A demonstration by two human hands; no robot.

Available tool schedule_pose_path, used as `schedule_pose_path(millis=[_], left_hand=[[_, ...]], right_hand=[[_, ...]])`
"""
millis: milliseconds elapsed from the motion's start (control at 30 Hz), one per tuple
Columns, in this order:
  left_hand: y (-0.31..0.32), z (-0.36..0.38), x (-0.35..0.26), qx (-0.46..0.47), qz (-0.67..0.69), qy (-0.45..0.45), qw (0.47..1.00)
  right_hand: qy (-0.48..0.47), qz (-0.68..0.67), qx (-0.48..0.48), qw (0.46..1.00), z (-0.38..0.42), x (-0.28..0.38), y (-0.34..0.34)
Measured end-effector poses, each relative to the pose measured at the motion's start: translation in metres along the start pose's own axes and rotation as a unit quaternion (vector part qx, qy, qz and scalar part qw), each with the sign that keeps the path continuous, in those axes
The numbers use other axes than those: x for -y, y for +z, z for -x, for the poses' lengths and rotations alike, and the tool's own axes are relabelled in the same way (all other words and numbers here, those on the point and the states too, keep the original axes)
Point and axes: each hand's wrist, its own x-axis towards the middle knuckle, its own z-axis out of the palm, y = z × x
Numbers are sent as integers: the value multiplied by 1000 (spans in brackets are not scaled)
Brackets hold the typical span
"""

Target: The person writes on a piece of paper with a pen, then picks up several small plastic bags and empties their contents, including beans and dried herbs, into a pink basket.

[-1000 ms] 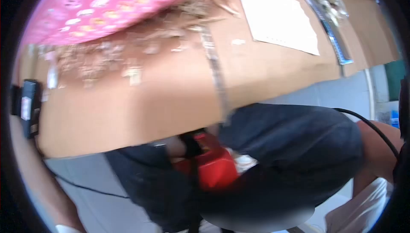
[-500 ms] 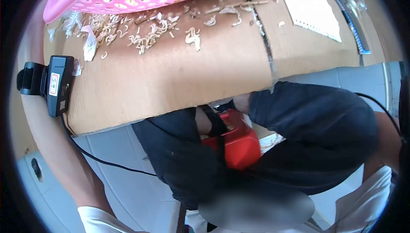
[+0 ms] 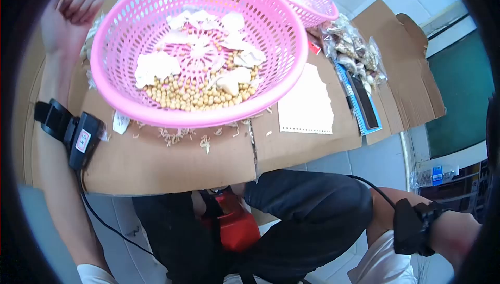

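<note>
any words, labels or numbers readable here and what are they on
None reads clearly.
Wrist device: white label with a red mark, too blurred to read.
Bottle at the right edge: blue label, too small.
White sheet on the cardboard: no text visible.

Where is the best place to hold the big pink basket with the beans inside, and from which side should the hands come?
Probably grip the pink basket by its thick rolled rim, one hand on each side. The left hand is already beside the left rim. The basket sits tilted toward the camera and holds loose beans and pale husk pieces, so level it while lifting. The mesh wall looks too thin to grip.
</note>
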Motion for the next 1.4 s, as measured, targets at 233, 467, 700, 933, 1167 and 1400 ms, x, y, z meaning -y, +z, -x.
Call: schedule_pose_path(millis=[233, 467, 700, 933, 1167, 1400], left_hand=[[-1, 3, 8, -75, -1, 23, 997], [23, 0, 17, -203, -36, 65, 976], [27, -3, 27, -244, -27, 82, 966], [21, 1, 25, -272, -38, 76, 958], [17, 2, 27, -254, -37, 79, 963], [14, 3, 27, -282, -32, 92, 955]], right_hand=[[-258, -69, -96, 959, -57, 135, -45], [-371, -120, -95, 916, -108, 191, -61], [-121, -484, 119, 858, -170, 91, -109], [-55, -662, 83, 743, -186, 52, -117], [-109, -628, 133, 759, -161, 86, -109], [-215, -575, 289, 734, -119, 148, -104]])
